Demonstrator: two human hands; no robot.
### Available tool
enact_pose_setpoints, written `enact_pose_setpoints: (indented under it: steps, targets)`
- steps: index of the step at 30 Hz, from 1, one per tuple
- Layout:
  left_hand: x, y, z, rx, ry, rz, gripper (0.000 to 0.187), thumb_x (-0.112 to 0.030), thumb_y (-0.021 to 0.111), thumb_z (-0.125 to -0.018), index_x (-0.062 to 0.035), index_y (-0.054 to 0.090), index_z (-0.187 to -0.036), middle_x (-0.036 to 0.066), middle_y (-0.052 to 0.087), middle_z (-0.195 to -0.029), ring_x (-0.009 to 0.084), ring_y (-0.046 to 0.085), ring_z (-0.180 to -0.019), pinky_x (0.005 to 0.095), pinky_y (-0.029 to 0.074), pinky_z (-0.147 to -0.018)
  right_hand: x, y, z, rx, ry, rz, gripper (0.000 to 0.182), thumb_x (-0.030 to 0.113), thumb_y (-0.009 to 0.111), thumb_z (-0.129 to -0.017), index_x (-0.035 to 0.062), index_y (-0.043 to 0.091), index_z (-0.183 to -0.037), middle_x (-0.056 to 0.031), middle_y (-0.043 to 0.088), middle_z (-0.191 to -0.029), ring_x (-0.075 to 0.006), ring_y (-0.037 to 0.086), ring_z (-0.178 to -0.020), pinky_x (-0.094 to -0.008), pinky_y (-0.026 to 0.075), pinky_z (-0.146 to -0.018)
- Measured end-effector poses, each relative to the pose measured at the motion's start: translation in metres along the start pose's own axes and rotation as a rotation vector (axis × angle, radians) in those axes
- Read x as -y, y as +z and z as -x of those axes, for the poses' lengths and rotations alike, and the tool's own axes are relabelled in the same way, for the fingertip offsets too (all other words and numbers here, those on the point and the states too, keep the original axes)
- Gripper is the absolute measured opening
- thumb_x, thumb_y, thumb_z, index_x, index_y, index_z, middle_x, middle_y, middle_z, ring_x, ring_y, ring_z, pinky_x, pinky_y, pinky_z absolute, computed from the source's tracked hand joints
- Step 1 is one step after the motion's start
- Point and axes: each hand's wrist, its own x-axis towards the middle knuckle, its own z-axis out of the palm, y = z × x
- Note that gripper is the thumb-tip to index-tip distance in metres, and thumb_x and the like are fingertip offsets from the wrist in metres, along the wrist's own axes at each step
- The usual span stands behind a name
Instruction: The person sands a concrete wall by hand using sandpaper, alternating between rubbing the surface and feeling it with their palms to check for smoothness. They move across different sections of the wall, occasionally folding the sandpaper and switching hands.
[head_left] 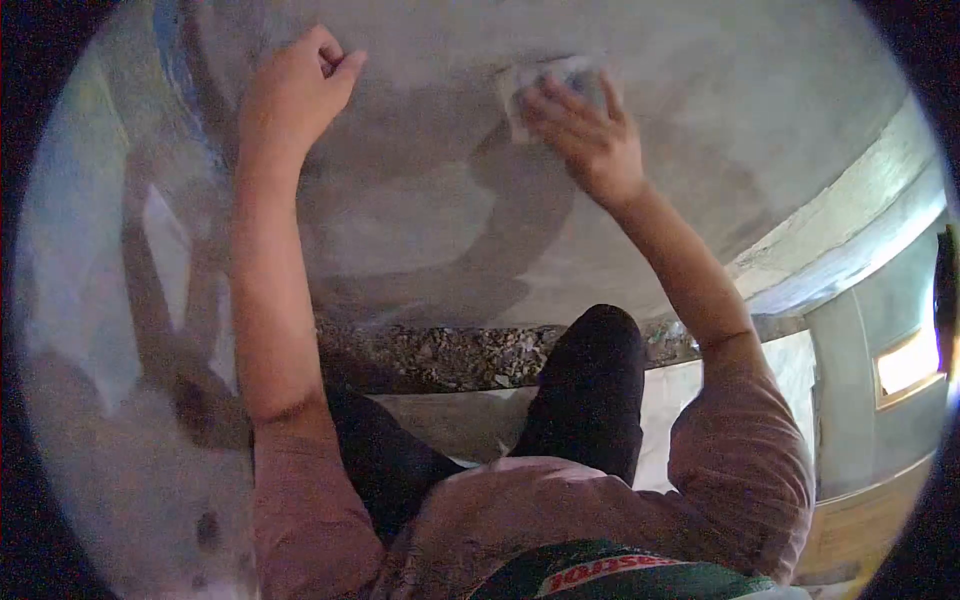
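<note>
My right hand (590,135) lies over a pale, flat sheet or pad (522,118), pressing it against the grey wall-like surface (420,150). Its thumb is apart and its fingers rest across the pad, whose exact material I cannot make out. On the upper left, my left hand (310,85) is curled close to the same surface, with thumb and fingers drawn together. Anything inside that curl is hidden. Shadows of both arms fall on the surface.
A strip of rubble (460,358) runs along the lower edge of the grey surface, near my dark-clothed knee (600,350). At the right are a pale ledge (840,235) and a bright window (908,365). Another rough surface (80,250) stands at the left.
</note>
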Motion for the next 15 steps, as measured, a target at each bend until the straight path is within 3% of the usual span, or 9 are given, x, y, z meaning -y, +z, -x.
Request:
enact_pose_setpoints:
  steps: [3, 5, 7, 9, 10, 12, 13, 15]
  targets:
    - [-0.016, -0.012, -0.005, 0.034, -0.048, -0.04, 0.033, -0.04, 0.075, -0.094, -0.0075, 0.069, -0.094, 0.012, 0.073, -0.078, 0.0361, 0.072, -0.076, 0.0466, 0.056, -0.069, 0.046, -0.005, 0.022, 0.276, -0.067, -0.167, 0.046, 0.021, 0.059, -0.093, 0.0241, 0.068, -0.138, -0.0001, 0.058, -0.153, -0.0238, 0.047, -0.148, -0.056, 0.028, -0.127]
    - [-0.032, -0.019, -0.004, 0.036, -0.041, -0.04, 0.031, -0.039, 0.075, -0.093, -0.0086, 0.07, -0.098, 0.011, 0.074, -0.087, 0.0347, 0.072, -0.082, 0.0462, 0.056, -0.074, 0.091, -0.012, 0.035, 0.312, -0.052, -0.385, 0.044, 0.012, 0.064, -0.086, 0.0229, 0.073, -0.127, 0.0001, 0.065, -0.146, -0.0207, 0.055, -0.142, -0.0528, 0.024, -0.13]
    - [-0.039, -0.014, -0.007, 0.043, -0.035, -0.042, 0.03, -0.038, 0.075, -0.093, -0.0096, 0.071, -0.101, 0.01, 0.076, -0.096, 0.0334, 0.072, -0.089, 0.0458, 0.055, -0.078, 0.14, 0.013, 0.074, 0.55, -0.111, -0.6, 0.036, 0.015, 0.063, -0.089, 0.0225, 0.076, -0.121, -0.0027, 0.067, -0.142, -0.0247, 0.058, -0.137, -0.0521, 0.038, -0.123]
    - [-0.039, 0.002, -0.007, -0.237, 0.478, -0.185, 0.035, -0.038, 0.073, -0.094, -0.0159, 0.072, -0.122, 0.01, 0.069, -0.131, 0.0326, 0.065, -0.119, 0.0493, 0.05, -0.099, 0.177, 0.008, 0.079, 0.87, -0.218, -0.792, 0.031, 0.014, 0.064, -0.087, 0.0201, 0.079, -0.114, -0.0085, 0.073, -0.127, -0.0311, 0.066, -0.124, -0.0537, 0.053, -0.104]
    - [-0.043, 0.009, -0.008, -0.223, 0.503, -0.207, 0.035, -0.038, 0.073, -0.094, -0.0159, 0.072, -0.122, 0.01, 0.069, -0.131, 0.0326, 0.065, -0.119, 0.0493, 0.05, -0.099, 0.175, 0.006, 0.078, 0.839, -0.209, -0.809, 0.031, 0.014, 0.064, -0.087, 0.0201, 0.079, -0.114, -0.0085, 0.073, -0.127, -0.0311, 0.066, -0.124, -0.0537, 0.053, -0.104]
    - [-0.068, 0.029, 0.0, -0.209, 0.679, -0.261, 0.055, -0.042, 0.071, -0.095, -0.0239, 0.061, -0.146, 0.009, 0.046, -0.162, 0.0342, 0.043, -0.147, 0.0574, 0.035, -0.117, 0.168, -0.021, 0.07, 1.193, -0.169, -1.038, 0.031, 0.012, 0.066, -0.085, 0.0167, 0.079, -0.112, -0.0138, 0.076, -0.114, -0.0366, 0.071, -0.106, -0.0543, 0.057, -0.084]
    - [-0.08, 0.041, 0.009, -0.171, 0.698, -0.267, 0.055, -0.042, 0.071, -0.095, -0.0239, 0.061, -0.146, 0.009, 0.046, -0.162, 0.0342, 0.043, -0.147, 0.0574, 0.035, -0.117, 0.179, -0.008, 0.086, 1.176, -0.159, -1.081, 0.031, 0.012, 0.066, -0.085, 0.0167, 0.079, -0.112, -0.0138, 0.076, -0.114, -0.0366, 0.071, -0.106, -0.0543, 0.057, -0.084]
    - [-0.099, 0.067, 0.021, 0.025, 0.661, -0.308, 0.075, -0.049, 0.068, -0.095, -0.0231, 0.044, -0.161, 0.014, 0.027, -0.173, 0.0442, 0.024, -0.157, 0.0657, 0.021, -0.123, 0.192, 0.041, 0.117, 0.845, -0.08, -1.372, 0.035, 0.008, 0.066, -0.081, 0.0178, 0.08, -0.112, -0.0172, 0.076, -0.103, -0.0389, 0.073, -0.094, -0.0542, 0.056, -0.078]
